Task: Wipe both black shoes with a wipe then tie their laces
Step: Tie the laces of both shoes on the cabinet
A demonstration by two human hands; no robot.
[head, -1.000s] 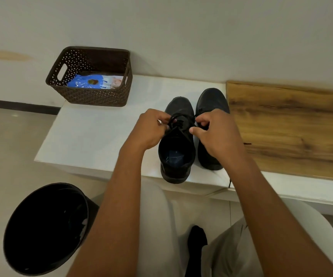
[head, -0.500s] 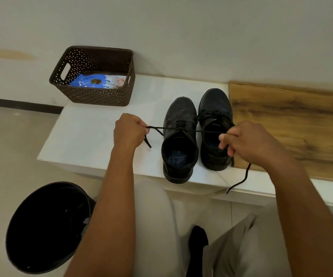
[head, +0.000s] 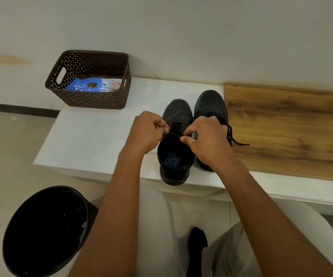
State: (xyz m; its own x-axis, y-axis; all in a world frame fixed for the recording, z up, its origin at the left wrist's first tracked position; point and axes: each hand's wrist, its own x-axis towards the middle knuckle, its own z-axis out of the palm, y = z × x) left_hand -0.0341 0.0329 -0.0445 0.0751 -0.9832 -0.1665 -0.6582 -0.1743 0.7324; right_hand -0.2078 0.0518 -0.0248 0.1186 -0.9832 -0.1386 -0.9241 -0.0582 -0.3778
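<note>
White bench [head: 93, 140], brown basket [head: 93, 96] at back, two black shoes [head: 178, 114] side by side, wooden board [head: 293, 124]

Left shoe [head: 178, 114]: black, matte, faint grey scuffing on toe; blue insole inside. Right shoe [head: 211, 102]: black, slight sheen. Laces [head: 232, 136]: black. Bench [head: 93, 136]: plain white. Board [head: 289, 126]: wood grain, honey brown with darker streaks. Basket [head: 89, 96]: dark brown, perforated triangle pattern. Packet [head: 85, 86] in basket: bright blue with small brown-yellow mark, pale part beside it. Bin [head: 41, 230]: black. Wall [head: 161, 33]: off-white, yellowish stain at left. Floor [head: 7, 146]: beige. Sock [head: 196, 248]: black. Trousers [head: 227, 254]: light grey-beige.
</note>
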